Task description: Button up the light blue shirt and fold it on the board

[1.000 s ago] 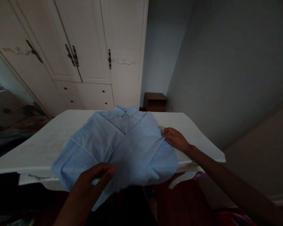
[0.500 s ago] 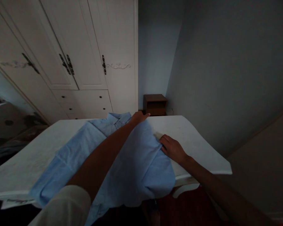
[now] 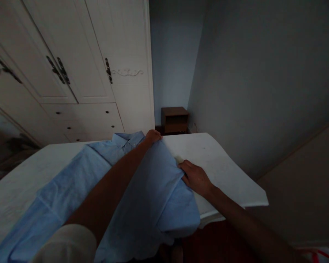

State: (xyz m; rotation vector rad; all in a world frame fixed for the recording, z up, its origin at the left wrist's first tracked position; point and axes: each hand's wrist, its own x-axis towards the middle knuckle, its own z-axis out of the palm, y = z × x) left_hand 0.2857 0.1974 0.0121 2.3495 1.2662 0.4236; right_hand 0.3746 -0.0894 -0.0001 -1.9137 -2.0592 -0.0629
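Lying shirt: the light-blue shirt (image 3: 145,197) is resting across the white table (image 3: 214,164), collar pointing toward twelve o'clock, lower part hanging over the edge at six.
Left hand: the left hand (image 3: 154,136) is grasping shoulder cloth at one o'clock.
Right hand: the right hand (image 3: 196,177) is pinching the side at three.
Background: a white wardrobe (image 3: 131,98) is standing at eleven, a brown cabinet (image 3: 176,112) at one.

Two hands (image 3: 153,136) (image 3: 196,178), one shirt (image 3: 149,186), one table (image 3: 204,150), one wardrobe (image 3: 131,98) and four door handles (image 3: 109,70) show.
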